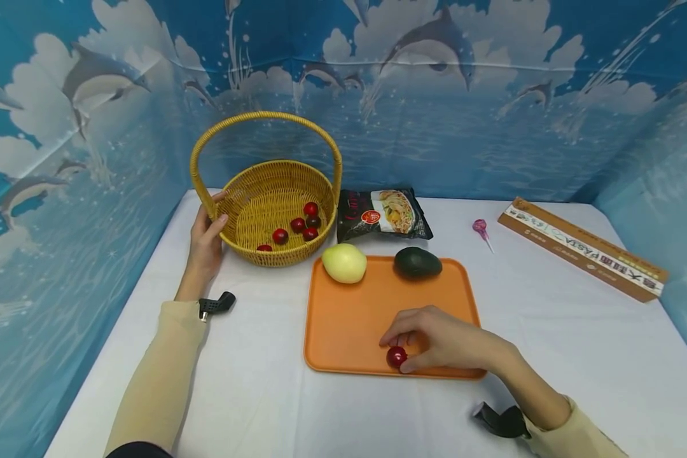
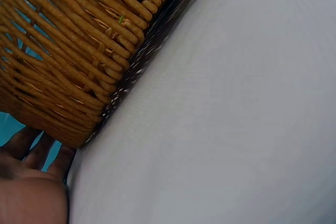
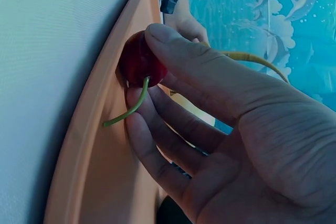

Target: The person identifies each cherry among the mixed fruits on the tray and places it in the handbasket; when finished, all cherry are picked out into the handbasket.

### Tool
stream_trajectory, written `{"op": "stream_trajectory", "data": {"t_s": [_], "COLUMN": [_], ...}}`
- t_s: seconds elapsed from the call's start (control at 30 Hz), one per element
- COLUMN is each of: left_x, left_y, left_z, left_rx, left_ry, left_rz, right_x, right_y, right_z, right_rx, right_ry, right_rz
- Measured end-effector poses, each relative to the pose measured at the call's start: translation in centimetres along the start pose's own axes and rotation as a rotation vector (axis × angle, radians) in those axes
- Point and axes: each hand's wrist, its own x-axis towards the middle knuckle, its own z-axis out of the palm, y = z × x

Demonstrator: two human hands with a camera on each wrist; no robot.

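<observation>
My left hand (image 1: 204, 245) grips the left side of a yellow wicker basket (image 1: 246, 219) near the foot of its tall handle, with the thumb at the rim. Several dark red cherries (image 1: 298, 224) lie in the basket. In the left wrist view, fingers (image 2: 39, 153) reach behind the woven wall (image 2: 79, 51). Over the near edge of an orange tray (image 1: 343, 324), my right hand (image 1: 443, 340) pinches a red cherry (image 1: 397, 357) between thumb and fingers. Its green stem (image 3: 137, 103) hangs free in the right wrist view.
A yellow-green fruit (image 1: 344, 263) and a dark avocado (image 1: 417, 263) lie along the tray's far side. Behind stands a black noodle packet (image 1: 386, 214). To the right are a pink lollipop (image 1: 481, 229) and a long pasta box (image 1: 584, 248). Dolphin-print curtains enclose the white table.
</observation>
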Motion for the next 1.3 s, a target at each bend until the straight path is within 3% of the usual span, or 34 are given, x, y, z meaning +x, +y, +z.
{"op": "stream_trajectory", "data": {"t_s": [0.5,0.6,0.77,1.07,1.3], "left_x": [0.5,0.5,0.3,0.0,-0.1], "left_y": [-0.2,-0.2,-0.2,0.0,0.0], "left_z": [0.5,0.6,0.6,0.4,0.2], "left_rx": [-0.019,-0.022,-0.035,-0.023,-0.022], "left_ry": [-0.017,-0.013,-0.014,-0.009,0.001], "left_rz": [0.003,0.001,-0.005,-0.013,-0.005], "right_x": [-0.3,-0.2,0.5,3.9,8.1], "right_y": [-0.5,-0.8,-1.2,-2.0,-3.4], "right_z": [-0.1,-0.4,-1.2,-3.5,-5.2], "right_rx": [-0.088,-0.104,-0.123,-0.165,-0.187], "right_ry": [0.026,0.093,0.275,0.546,0.556], "right_rz": [0.037,-0.010,-0.111,-0.190,-0.228]}}
